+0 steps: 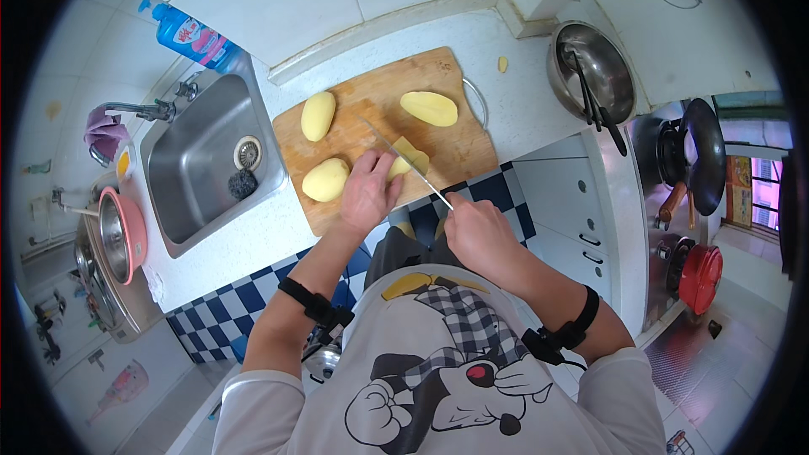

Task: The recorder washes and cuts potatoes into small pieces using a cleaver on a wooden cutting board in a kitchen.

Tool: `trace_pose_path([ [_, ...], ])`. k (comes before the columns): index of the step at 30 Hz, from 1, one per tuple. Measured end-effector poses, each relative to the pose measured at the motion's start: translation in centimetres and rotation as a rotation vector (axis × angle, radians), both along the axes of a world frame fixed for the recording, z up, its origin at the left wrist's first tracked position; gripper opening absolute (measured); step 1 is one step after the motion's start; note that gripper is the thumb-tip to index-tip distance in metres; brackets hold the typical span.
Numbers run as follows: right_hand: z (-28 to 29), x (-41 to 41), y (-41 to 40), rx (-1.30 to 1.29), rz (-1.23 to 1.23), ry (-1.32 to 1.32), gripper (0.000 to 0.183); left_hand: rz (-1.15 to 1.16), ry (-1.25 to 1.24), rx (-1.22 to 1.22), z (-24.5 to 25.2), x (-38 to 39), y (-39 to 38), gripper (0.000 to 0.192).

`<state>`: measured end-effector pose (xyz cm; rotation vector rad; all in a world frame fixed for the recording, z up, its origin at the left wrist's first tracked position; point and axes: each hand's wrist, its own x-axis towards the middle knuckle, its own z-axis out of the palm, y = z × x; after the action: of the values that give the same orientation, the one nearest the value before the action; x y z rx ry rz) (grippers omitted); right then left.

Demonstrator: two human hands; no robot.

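Observation:
On a wooden cutting board my left hand steadies a cut piece of peeled potato. In my right hand is the handle of a kitchen knife, whose blade reaches up and left across the potato, with slices beside it. Two whole peeled potatoes rest at the board's left, one near the far edge and one beside my left hand. A flat-cut potato piece lies at the upper right of the board.
Left of the board is a steel sink with a dark scrubber; a blue pump bottle stands behind it. A steel bowl holding black-handled utensils is at the right, before a stove with a wok and a red pot.

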<state>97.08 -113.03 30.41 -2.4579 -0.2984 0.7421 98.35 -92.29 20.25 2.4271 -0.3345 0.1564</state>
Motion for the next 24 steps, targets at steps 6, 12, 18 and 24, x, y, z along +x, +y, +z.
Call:
trace_pose_path([
  [6, -0.2, 0.5, 0.5, -0.013, -0.017, 0.021, 0.015, 0.011, -0.012, -0.003, -0.1, -0.1, 0.2, 0.040],
  [12, -5.7, 2.1, 2.0, -0.025, -0.087, 0.034, 0.021, 0.017, -0.006, -0.012, 0.0, -0.1, -0.2, 0.039],
  [18, -4.9, 4.9, -0.2, 0.073, -0.136, 0.017, 0.021, 0.097, -0.012, -0.068, -0.7, 0.5, -0.8, 0.037],
  [24, -1.0, 3.8, 0.7, -0.007, -0.010, -0.102, 0.018, 0.137, -0.059, -0.117, -2.2, 0.2, -0.4, 0.036],
])
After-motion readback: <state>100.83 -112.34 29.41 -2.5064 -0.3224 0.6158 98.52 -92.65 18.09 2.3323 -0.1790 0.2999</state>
